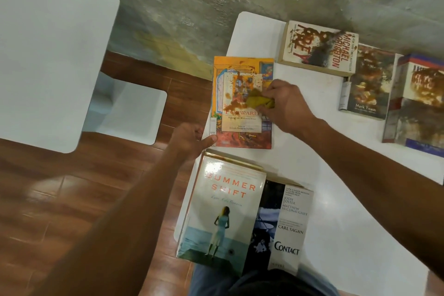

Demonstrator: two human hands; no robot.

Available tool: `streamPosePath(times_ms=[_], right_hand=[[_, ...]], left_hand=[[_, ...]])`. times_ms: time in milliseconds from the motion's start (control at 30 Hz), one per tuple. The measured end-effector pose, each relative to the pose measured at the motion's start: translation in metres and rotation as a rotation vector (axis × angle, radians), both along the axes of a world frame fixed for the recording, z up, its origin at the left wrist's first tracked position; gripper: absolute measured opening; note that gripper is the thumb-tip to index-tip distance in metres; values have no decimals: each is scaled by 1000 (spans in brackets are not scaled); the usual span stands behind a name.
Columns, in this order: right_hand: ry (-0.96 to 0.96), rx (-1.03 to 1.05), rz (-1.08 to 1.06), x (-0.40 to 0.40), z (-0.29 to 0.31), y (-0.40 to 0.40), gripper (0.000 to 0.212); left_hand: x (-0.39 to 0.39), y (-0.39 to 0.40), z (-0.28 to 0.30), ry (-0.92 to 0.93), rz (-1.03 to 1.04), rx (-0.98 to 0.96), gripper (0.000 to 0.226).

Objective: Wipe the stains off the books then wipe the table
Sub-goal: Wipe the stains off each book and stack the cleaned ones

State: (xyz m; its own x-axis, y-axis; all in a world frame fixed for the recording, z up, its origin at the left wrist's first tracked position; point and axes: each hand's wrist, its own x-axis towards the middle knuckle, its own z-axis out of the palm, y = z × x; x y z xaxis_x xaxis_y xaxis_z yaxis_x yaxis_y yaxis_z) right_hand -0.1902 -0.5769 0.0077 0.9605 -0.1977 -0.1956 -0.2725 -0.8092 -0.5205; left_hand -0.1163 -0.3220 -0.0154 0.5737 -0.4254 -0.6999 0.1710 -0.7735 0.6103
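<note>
Clean books (223, 211) sit nearest; right hand (286, 106) bunches a soft cloth (258, 101) under its fingertips, left hand (192, 138) pinches the light, slippery stained book (242, 122) by its corner.

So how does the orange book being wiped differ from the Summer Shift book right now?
The orange book carries brown stains across its cover; the Summer Shift book looks clean. The orange book lies flat on the white table, with the right hand pressing a yellow cloth on it and the left hand at its corner; Summer Shift sits untouched atop other books, partly overlapping the Contact book. Both lie face up.
</note>
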Motion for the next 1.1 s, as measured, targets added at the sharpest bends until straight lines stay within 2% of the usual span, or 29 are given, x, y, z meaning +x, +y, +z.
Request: streamPosePath(times_ms=[67, 100, 233, 400, 533, 667, 800, 933, 1033, 1100], right_hand=[[34, 38, 134, -8, 5, 0, 32], [46, 30, 136, -5, 6, -6, 32], [63, -104, -152, 23, -2, -25, 34], [88, -24, 113, 21, 2, -16, 34], [31, -107, -124, 41, -2, -25, 32], [55, -98, 84, 44, -7, -14, 29], [65, -174, -120, 60, -9, -20, 30], [89, -104, 126, 51, -9, -10, 31], [58, -116, -84, 63, -7, -23, 29], [56, -119, -79, 64, -5, -18, 29]], left_hand=[[0, 1, -1, -3, 7, -5, 20], [0, 1, -1, -6, 12, -17, 17], [-4, -1, 3, -20, 29, -34, 11], [-3, -2, 4, -16, 40, -18, 10], [-4, -3, 7, -26, 18, -40, 10], [-2, 0, 4, -29, 11, -62, 8], [-2, -2, 3, -16, 17, -33, 16], [0, -3, 2, -8, -8, -5, 25], [0, -3, 3, -8, -5, -12, 24], [0, -3, 3, -26, -14, -16, 21]])
